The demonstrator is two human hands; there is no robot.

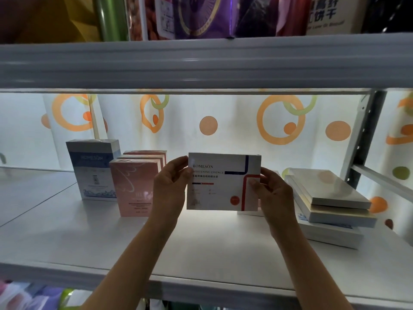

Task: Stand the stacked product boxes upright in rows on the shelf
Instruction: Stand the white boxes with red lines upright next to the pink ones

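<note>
While both hands pinch it by its short sides, the white box [223,181] printed "ROMESÖN WHITENING ESSENCE" stands upright mid-shelf, front face toward the camera — left hand [171,186] clasping the left edge, right hand [271,193] with its thumb on the red-striped right corner. To the left, a row of pink boxes [136,186] stands upright, one behind another, beside a taller blue "ROMESÖN" box [93,170]. To the right lies a flat stack of white boxes [330,202], well apart from the pink row. The white shelf [67,238] has bare room in front of everything — its front edge runs below the forearms. On the shelf above, a package [326,14] shows "饼干".
</note>
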